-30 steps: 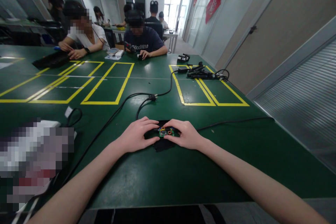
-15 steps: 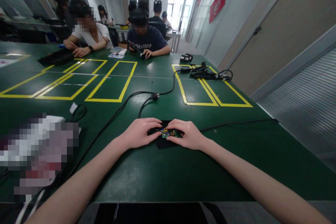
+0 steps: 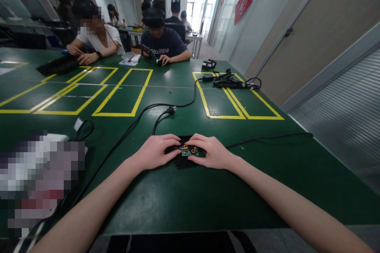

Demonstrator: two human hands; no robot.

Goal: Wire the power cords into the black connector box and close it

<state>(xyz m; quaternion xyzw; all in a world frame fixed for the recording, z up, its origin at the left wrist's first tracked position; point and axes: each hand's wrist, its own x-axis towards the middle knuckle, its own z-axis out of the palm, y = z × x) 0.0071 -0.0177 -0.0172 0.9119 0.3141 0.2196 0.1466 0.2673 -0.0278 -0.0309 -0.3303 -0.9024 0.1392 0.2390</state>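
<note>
A small green circuit board [image 3: 186, 152] with copper-coloured ring coils and coloured wires lies between my two hands, over a flat black piece [image 3: 181, 164] on the table. My left hand [image 3: 156, 151] is closed at the board's left end, thumb and fingertips by its edge, where a black cable end shows under the fingers. From the other side my right hand [image 3: 213, 151] curls round the right end, thumb along the near edge and fingers over the far edge. The fingers hide both ends of the board.
A black power plug [image 3: 170, 110] and cables lie beyond my hands on the green table [image 3: 160, 205]. Another black cable [image 3: 267, 138] runs right. Tangled black gear [image 3: 228, 81] lies farther back. A blurred-out package [image 3: 47, 166] is at left. Two people sit opposite.
The whole view has shifted slightly, so the scene sits a little farther left. My hands keep the same hold around the circuit board.
</note>
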